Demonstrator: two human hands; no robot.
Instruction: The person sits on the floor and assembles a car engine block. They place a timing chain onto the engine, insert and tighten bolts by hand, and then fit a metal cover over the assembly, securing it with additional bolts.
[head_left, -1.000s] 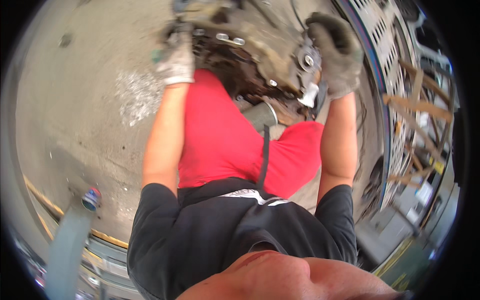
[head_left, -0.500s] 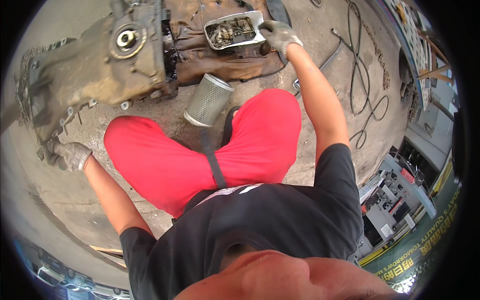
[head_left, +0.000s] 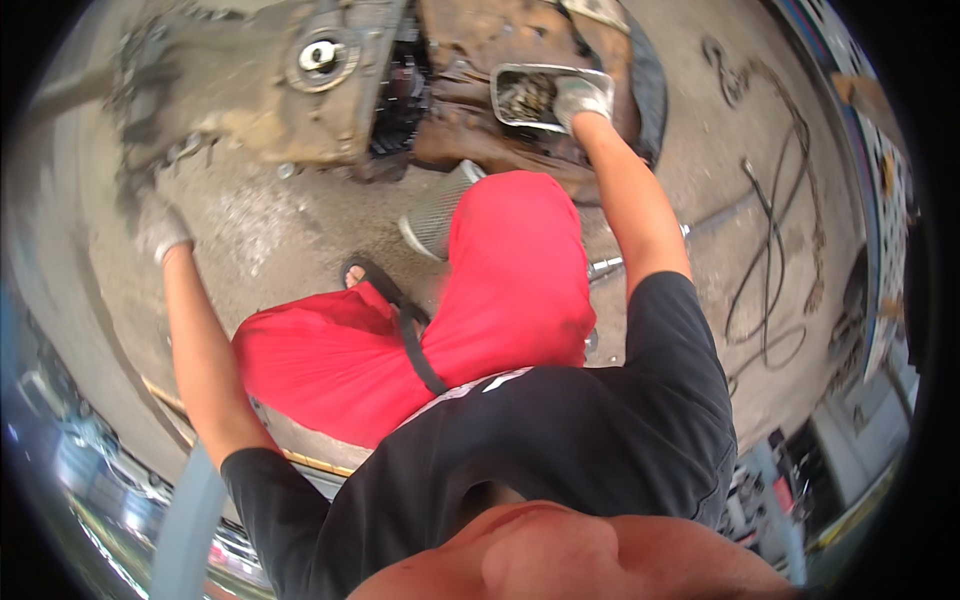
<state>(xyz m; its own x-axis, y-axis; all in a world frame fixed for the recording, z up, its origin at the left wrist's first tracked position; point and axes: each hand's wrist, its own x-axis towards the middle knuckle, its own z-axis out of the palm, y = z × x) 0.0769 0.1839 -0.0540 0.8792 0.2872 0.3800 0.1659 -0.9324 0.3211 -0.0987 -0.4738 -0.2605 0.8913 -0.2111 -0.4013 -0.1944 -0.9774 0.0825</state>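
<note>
My right hand (head_left: 582, 98), in a pale work glove, reaches into the right end of a white rectangular tray (head_left: 510, 68) of dark metal parts. Its fingers are hidden among the parts. The tray sits on a stained brown cover (head_left: 460, 125). My left hand (head_left: 162, 228), gloved too and smeared by motion, is at the near left end of a large, dirty metal gearbox housing (head_left: 235, 105); whether it touches or grips it I cannot tell. A round opening with a light centre (head_left: 320, 57) shows on the housing's top.
A mesh cylinder filter (head_left: 430, 222) lies between the housing and my right knee, partly hidden. A metal bar tool (head_left: 605, 267) lies by that knee. On the floor to the right are a black hose (head_left: 775, 235) and a chain (head_left: 815, 200). A perforated panel (head_left: 885, 290) stands farther right.
My right hand has gone from the tray's right rim into the tray. My view has shifted, so the housing and tray appear farther right and higher. My left knee has swung outward.
</note>
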